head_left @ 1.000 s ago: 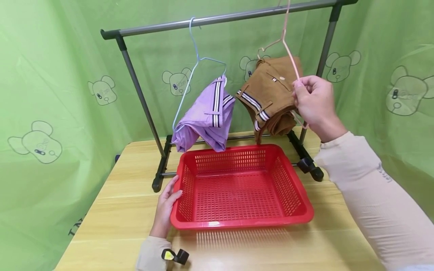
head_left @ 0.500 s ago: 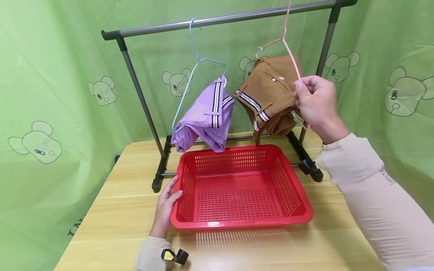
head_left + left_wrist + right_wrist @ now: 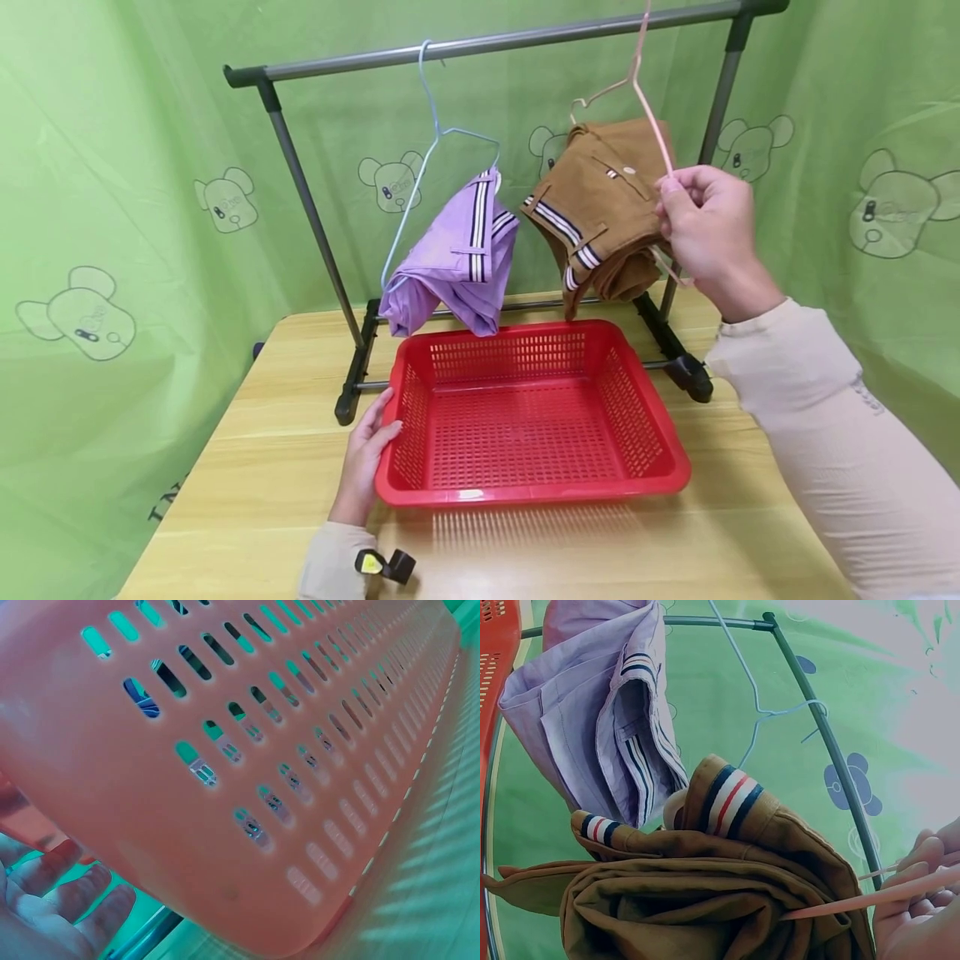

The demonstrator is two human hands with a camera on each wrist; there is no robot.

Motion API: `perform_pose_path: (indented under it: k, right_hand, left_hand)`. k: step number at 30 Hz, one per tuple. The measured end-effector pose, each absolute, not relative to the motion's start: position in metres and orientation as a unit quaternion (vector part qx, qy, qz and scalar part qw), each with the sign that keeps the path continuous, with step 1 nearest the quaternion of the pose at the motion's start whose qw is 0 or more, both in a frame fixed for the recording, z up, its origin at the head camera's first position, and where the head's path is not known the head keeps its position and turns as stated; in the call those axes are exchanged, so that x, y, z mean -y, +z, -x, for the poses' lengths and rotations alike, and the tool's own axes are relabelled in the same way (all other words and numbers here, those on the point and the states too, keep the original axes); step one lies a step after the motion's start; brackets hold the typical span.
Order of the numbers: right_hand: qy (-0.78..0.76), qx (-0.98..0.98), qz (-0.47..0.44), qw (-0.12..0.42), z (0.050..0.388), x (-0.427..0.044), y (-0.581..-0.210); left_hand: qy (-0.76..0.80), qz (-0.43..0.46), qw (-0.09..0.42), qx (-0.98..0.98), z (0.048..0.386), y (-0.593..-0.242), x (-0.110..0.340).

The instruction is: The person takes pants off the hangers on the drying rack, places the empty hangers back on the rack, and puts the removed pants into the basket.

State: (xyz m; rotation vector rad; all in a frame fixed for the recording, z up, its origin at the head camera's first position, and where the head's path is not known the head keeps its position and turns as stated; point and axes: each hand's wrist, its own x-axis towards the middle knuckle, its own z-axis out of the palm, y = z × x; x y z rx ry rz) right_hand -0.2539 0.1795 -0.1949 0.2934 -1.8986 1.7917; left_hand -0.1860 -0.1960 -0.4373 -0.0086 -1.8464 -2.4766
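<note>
In the head view, my right hand (image 3: 708, 229) pinches the side wire of a pink hanger (image 3: 651, 117) between thumb and fingers. Folded brown trousers (image 3: 600, 192) with a striped waistband hang on that hanger. The right wrist view shows the trousers' rolled folds (image 3: 682, 907) beside the hand (image 3: 922, 900). My left hand (image 3: 363, 462) holds the left rim of a red plastic basket (image 3: 525, 496), thumb over the edge. Several of its fingers (image 3: 105, 915) show beside the basket wall (image 3: 172, 817) in the left wrist view.
A metal clothes rack (image 3: 517, 37) stands on the wooden table (image 3: 262, 467). Folded purple trousers (image 3: 453, 250) hang from its bar on a blue hanger (image 3: 431, 92), close above the basket's far rim. Green curtains (image 3: 135, 208) surround the table.
My right hand has shifted slightly to the right, taking the pink hanger and the brown trousers along. The left hand and the basket stay almost still.
</note>
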Motion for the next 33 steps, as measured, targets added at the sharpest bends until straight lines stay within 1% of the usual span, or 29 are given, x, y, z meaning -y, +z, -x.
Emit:
perform_pose_path:
  k: [12,27,33]
  right_hand:
    - [0.636,0.719,-0.103,0.259,0.245,-0.184,-0.192]
    - [0.628,0.731,-0.109,0.245,0.233,-0.185,-0.194]
    - [0.612,0.742,-0.110,0.250,0.230,-0.184,-0.197]
  left_hand:
    - [-0.799,0.009,0.030,0.600,0.184,-0.436,0.195]
    - [-0.797,0.010,0.028,0.603,0.184,-0.435,0.196]
    - [-0.798,0.008,0.029,0.602,0.184,-0.436,0.196]
